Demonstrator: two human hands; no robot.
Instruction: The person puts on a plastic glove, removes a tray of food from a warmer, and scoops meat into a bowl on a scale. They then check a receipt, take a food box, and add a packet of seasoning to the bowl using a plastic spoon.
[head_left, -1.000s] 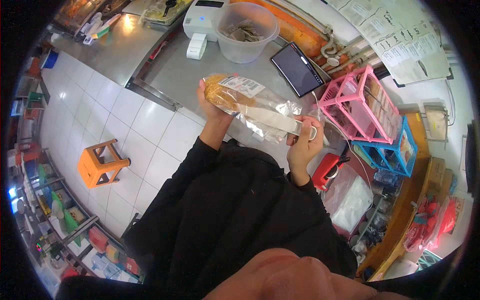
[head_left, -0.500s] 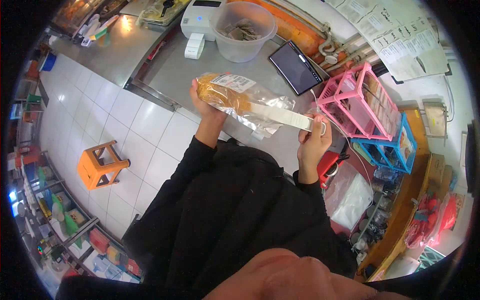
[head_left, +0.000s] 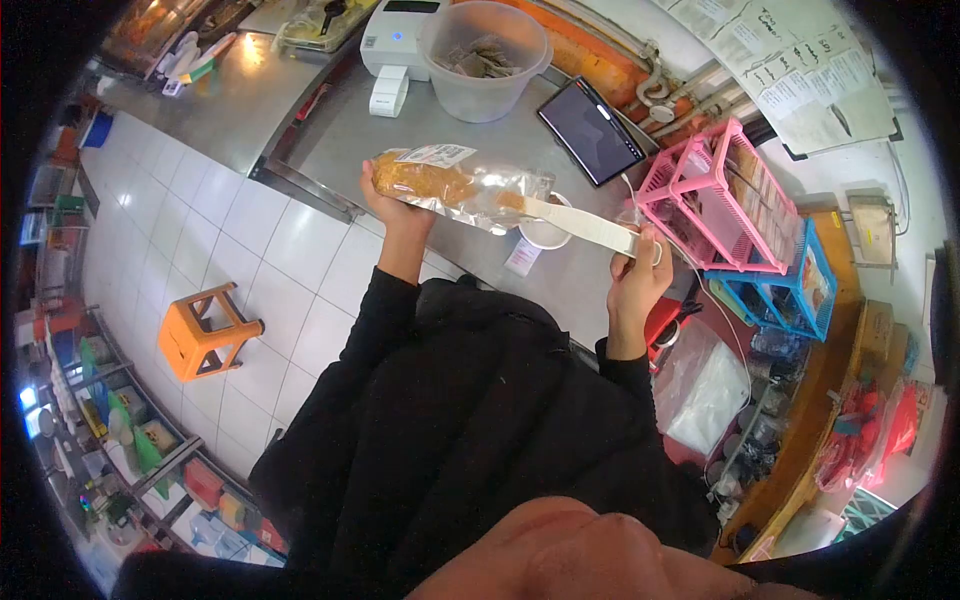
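My left hand [head_left: 398, 208] is wrapped round the bottom end of a clear plastic bag [head_left: 490, 190] with a printed label. Golden-brown crumbs or powder [head_left: 425, 182] fill the closed end of the bag, which lies nearly level. Between its fingers my right hand [head_left: 640, 278] grips the end of a long white plastic spoon [head_left: 590, 226]. The spoon's far end is inside the bag's mouth, with some brown powder about it; its bowl is not clearly visible. Below the bag's mouth, a white cup [head_left: 548, 234] with a label stands on the steel table, partly covered by the bag and spoon.
On the steel table [head_left: 400, 140] are a label printer [head_left: 400, 35], a translucent bucket [head_left: 485, 95] with packets, and a tablet [head_left: 592, 132]. Pink [head_left: 715, 210] and blue [head_left: 790, 295] racks stand at the right. An orange stool [head_left: 205, 335] is on the tiled floor.
The bag has moved left and come closer to level. The spoon has slid partway out of it to the right, bringing powder towards the mouth. The white cup has come into view beneath.
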